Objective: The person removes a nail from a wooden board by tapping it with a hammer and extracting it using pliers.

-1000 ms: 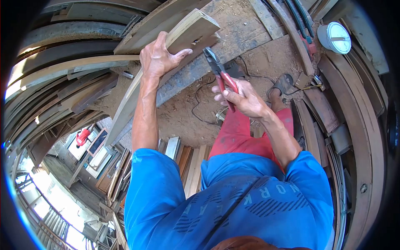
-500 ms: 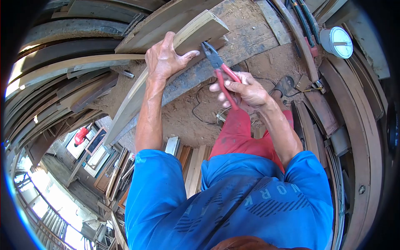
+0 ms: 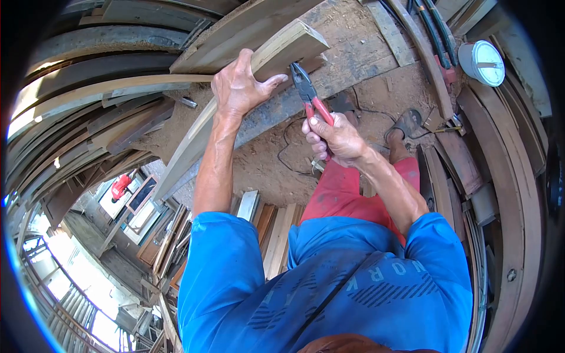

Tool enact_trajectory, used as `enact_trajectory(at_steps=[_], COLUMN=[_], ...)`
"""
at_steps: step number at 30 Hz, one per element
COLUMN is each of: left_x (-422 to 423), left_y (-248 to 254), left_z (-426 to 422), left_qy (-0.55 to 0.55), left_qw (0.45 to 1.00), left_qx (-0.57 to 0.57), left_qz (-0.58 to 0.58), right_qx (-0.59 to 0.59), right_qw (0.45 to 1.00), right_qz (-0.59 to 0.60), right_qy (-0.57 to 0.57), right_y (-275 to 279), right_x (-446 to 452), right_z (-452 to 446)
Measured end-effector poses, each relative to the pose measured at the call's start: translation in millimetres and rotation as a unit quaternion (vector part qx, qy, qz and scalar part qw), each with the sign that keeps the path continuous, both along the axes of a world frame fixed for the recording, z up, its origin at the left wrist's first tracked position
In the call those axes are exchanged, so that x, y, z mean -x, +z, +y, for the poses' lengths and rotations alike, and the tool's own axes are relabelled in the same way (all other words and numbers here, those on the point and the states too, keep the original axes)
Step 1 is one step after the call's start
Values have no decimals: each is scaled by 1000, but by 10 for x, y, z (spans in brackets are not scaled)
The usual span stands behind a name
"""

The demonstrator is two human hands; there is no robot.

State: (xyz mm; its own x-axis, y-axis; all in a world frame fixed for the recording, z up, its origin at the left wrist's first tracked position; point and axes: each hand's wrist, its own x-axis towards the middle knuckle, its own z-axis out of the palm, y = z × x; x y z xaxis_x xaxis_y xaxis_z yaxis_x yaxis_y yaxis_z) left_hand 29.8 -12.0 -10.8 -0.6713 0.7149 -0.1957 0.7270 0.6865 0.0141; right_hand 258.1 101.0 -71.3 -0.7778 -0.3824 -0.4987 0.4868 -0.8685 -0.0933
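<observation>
My left hand (image 3: 240,87) grips the edge of a long wooden board (image 3: 281,52) near its end, the thumb lying on the face towards me and the other fingers over the far edge. In my right hand (image 3: 334,138) are pliers (image 3: 310,94) with red handles, my fingers wrapped round them. The dark jaws touch or nearly touch the board's face, at a small dark spot just right of my left thumb. What lies between the jaws, if anything, is too small to make out.
Long planks (image 3: 106,44) are stacked at the left, and curved boards (image 3: 506,176) at the right. A white bucket (image 3: 488,63) stands at the upper right beside long-handled cutters (image 3: 438,38). A dark cable (image 3: 287,154) crosses the dirt floor. Another person (image 3: 121,187) in red is far left.
The pliers have moved up to the dark spot on the board, and their handles have been squeezed closer together. My left hand keeps its grip on the board. The view has shifted slightly.
</observation>
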Motion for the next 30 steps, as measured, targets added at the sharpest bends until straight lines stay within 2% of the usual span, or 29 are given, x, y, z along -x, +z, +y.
enact_trajectory(at_steps=[4, 10, 13, 16, 17, 20, 24, 28, 29, 30], left_x=[-19, -52, -49, -88, -68, -69, -83, -147, -155, -149], left_y=[-7, -19, -10, -7, -5, 1, -3, 11, 30, 45], left_z=[10, -11, -12, -22, -15, -14, -44, -1, 5, -1], left_qy=[-5, -5, -1, -6, -10, -8, -10, 0, 4, 6], left_qw=[1000, 1000, 1000, 1000, 1000, 1000, 1000, 1000, 1000, 1000], left_qx=[-4, -12, -12, -14, -17, -19, -18, -23, -24, -23], left_qz=[7, 11, 9, 10, 16, 9, 9, 16, 20, 16], right_qx=[-115, 60, 70, -119, -107, 71, 111, -165, -151, -75], right_qw=[993, 997, 997, 992, 994, 997, 993, 985, 987, 997], right_qz=[15, -24, -17, 17, 23, 0, -16, 32, 20, 15], right_qy=[30, -41, -34, 26, 22, -32, -33, 47, 40, 15], right_y=[-26, 58, 57, -62, -51, 47, 89, -70, -41, -3], right_x=[-41, -39, -53, -80, -87, -76, -58, -110, -124, -117], right_z=[39, -98, -65, 29, 55, -63, -16, 49, 38, 0])
